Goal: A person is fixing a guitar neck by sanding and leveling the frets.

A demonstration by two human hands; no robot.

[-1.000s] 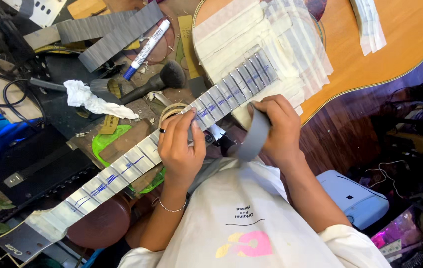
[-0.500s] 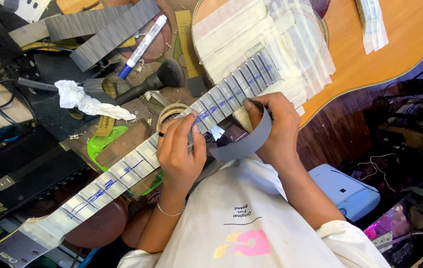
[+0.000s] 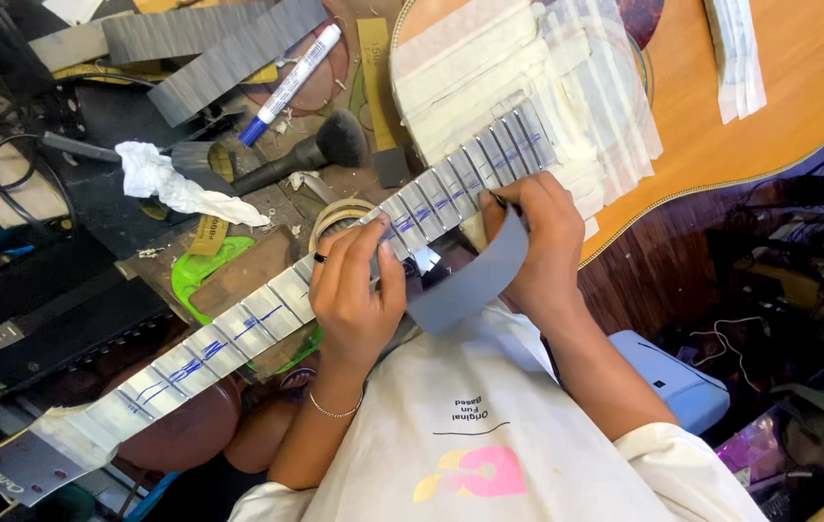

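An acoustic guitar (image 3: 711, 116) lies across the bench, its neck (image 3: 238, 333) running down to the lower left. White masking tape covers the fretboard between the frets, and blue marker lines run along it. My left hand (image 3: 354, 295), with a dark ring and a thin bracelet, grips the neck around its middle. My right hand (image 3: 539, 242) pinches a grey sheet of sandpaper (image 3: 465, 285) and presses its top edge on the frets near the body. The sheet's free end hangs toward my white shirt.
A blue marker (image 3: 291, 85), a black brush (image 3: 310, 155), a crumpled white tissue (image 3: 175, 188), a tape roll (image 3: 334, 217) and grey sandpaper strips (image 3: 218, 63) lie beyond the neck. Black cables (image 3: 6, 159) sit at the left. A pale blue box (image 3: 682, 382) is at my right.
The grey sheet, curled under my right hand a second ago, now hangs out flatter toward my shirt. Both hands have stayed at about the same places on the neck.
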